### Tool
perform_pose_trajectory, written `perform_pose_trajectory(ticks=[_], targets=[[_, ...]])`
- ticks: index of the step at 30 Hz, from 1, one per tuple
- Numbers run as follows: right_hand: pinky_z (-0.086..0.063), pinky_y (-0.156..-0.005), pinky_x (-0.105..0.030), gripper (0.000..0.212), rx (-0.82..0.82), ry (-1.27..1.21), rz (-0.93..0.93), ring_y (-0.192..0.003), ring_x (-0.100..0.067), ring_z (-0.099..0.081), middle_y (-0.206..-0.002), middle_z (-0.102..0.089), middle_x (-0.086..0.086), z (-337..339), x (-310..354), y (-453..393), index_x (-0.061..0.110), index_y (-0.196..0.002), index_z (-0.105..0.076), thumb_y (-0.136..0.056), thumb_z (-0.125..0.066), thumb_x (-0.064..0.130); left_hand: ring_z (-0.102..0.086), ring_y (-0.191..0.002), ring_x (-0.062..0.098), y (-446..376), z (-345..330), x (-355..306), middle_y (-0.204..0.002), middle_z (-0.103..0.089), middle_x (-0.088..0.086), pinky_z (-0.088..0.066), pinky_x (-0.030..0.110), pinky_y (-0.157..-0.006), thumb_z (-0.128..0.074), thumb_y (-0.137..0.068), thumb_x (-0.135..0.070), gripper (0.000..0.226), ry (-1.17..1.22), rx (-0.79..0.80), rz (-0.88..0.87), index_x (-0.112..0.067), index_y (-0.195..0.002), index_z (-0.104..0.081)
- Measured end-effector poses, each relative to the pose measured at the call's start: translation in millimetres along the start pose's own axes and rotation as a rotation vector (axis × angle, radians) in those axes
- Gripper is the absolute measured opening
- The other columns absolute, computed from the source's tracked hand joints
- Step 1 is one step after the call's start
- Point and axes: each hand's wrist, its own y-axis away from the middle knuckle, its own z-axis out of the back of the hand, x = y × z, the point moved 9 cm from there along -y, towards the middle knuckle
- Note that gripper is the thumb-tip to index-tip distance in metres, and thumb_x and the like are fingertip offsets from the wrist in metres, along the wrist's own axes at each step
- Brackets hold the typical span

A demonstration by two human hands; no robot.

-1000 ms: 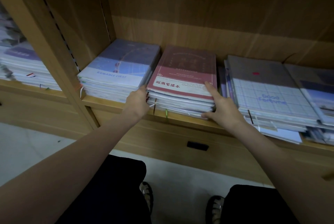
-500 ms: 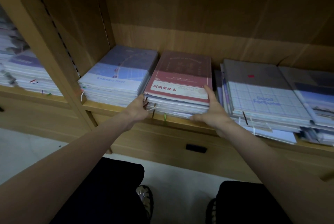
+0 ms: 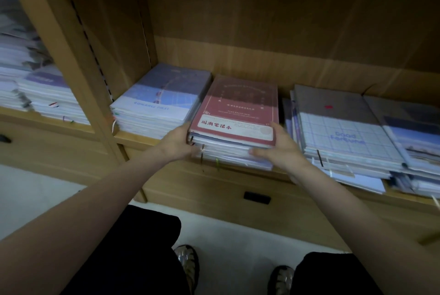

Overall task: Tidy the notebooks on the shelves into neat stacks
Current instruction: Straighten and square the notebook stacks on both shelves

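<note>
A stack of notebooks topped by a red notebook (image 3: 238,109) lies in the middle of the wooden shelf (image 3: 133,137). My left hand (image 3: 176,142) grips its front left corner, with the thumb tucked in at the front edge. My right hand (image 3: 282,149) holds the front right corner; its fingers lie along the right side and its thumb lies across the page edges. To the left is a neat blue-covered stack (image 3: 162,104). On the right sits a grid-covered stack (image 3: 340,128) with lower notebooks sticking out, and another uneven pile (image 3: 416,133) lies beyond it.
A wooden upright (image 3: 71,56) divides off the left compartment, which holds more notebook piles (image 3: 47,97). Below the shelf is a drawer front with a dark slot handle (image 3: 257,197). My knees and sandals (image 3: 188,263) are over the pale floor.
Both hands have shifted on the red-topped stack: my right thumb now crosses its front page edges and my left hand wraps the front left corner. The stack sits squarer.
</note>
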Motion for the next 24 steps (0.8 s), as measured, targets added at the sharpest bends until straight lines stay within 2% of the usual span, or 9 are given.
perform_pose_trajectory(ticks=[3, 8, 14, 17, 20, 22, 24], targets=[[-0.040, -0.099, -0.030, 0.075, -0.022, 0.036, -0.031, -0.119, -0.017, -0.051, -0.128, -0.055, 0.005, 2, 1, -7, 0.019, -0.138, -0.038, -0.075, -0.078, 0.020, -0.058, -0.108, 0.028, -2, 8, -7, -0.118, -0.062, 0.011, -0.045, 0.045, -0.097, -0.071, -0.074, 0.000, 0.068, -0.015, -0.035, -0.045, -0.012, -0.134, -0.042], [-0.037, -0.081, -0.022, 0.060, -0.065, 0.206, -0.038, -0.114, -0.020, -0.054, -0.124, -0.058, -0.001, 6, 9, -10, 0.015, -0.127, -0.047, -0.076, -0.078, 0.024, -0.058, -0.111, 0.027, -3, 8, -4, -0.120, -0.063, 0.011, -0.044, 0.045, -0.100, -0.069, -0.078, 0.001, 0.055, -0.008, -0.033, -0.055, -0.010, -0.128, -0.050], [-0.038, -0.080, -0.021, 0.056, -0.051, 0.275, 0.005, -0.112, -0.019, -0.056, -0.122, -0.060, -0.002, 6, 7, -7, 0.013, -0.124, -0.049, -0.077, -0.076, 0.027, -0.059, -0.110, 0.027, 2, 11, -8, -0.119, -0.063, 0.011, -0.045, 0.044, -0.098, -0.066, -0.082, -0.004, 0.050, -0.115, -0.064, -0.094, -0.009, -0.130, -0.050], [-0.039, -0.090, -0.024, 0.074, 0.003, 0.227, 0.001, -0.118, -0.020, -0.052, -0.129, -0.054, -0.002, 4, 2, -5, 0.016, -0.136, -0.036, -0.076, -0.077, 0.024, -0.059, -0.108, 0.023, 3, 9, -8, -0.117, -0.063, 0.007, -0.045, 0.038, -0.099, -0.066, -0.083, -0.005, 0.050, -0.104, -0.051, -0.066, -0.008, -0.130, -0.049], [-0.036, -0.106, -0.036, 0.112, 0.082, 0.184, -0.045, -0.131, -0.025, -0.041, -0.146, -0.037, -0.004, -7, -11, -1, 0.023, -0.150, -0.001, -0.071, -0.081, 0.018, -0.058, -0.109, 0.025, 3, -6, 10, -0.115, -0.063, 0.008, -0.044, 0.042, -0.100, -0.072, -0.077, -0.003, 0.052, -0.075, 0.054, 0.048, -0.010, -0.123, -0.049], [-0.041, -0.101, -0.035, 0.120, 0.092, 0.358, -0.032, -0.125, -0.027, -0.047, -0.149, -0.031, -0.008, -11, -17, 3, 0.030, -0.148, 0.015, -0.074, -0.078, 0.012, -0.058, -0.110, 0.030, 1, -14, 24, -0.114, -0.063, 0.012, -0.045, 0.046, -0.098, -0.075, -0.073, 0.000, 0.053, -0.089, 0.090, 0.097, -0.012, -0.117, -0.048], [-0.051, -0.090, -0.035, 0.116, 0.064, 0.448, 0.012, -0.105, -0.025, -0.059, -0.142, -0.040, -0.013, -10, -16, 2, 0.035, -0.146, 0.017, -0.078, -0.072, 0.004, -0.060, -0.107, 0.031, 0, -15, 29, -0.110, -0.064, 0.014, -0.047, 0.045, -0.097, -0.073, -0.073, 0.001, 0.047, -0.116, 0.067, 0.115, -0.013, -0.110, -0.047]])
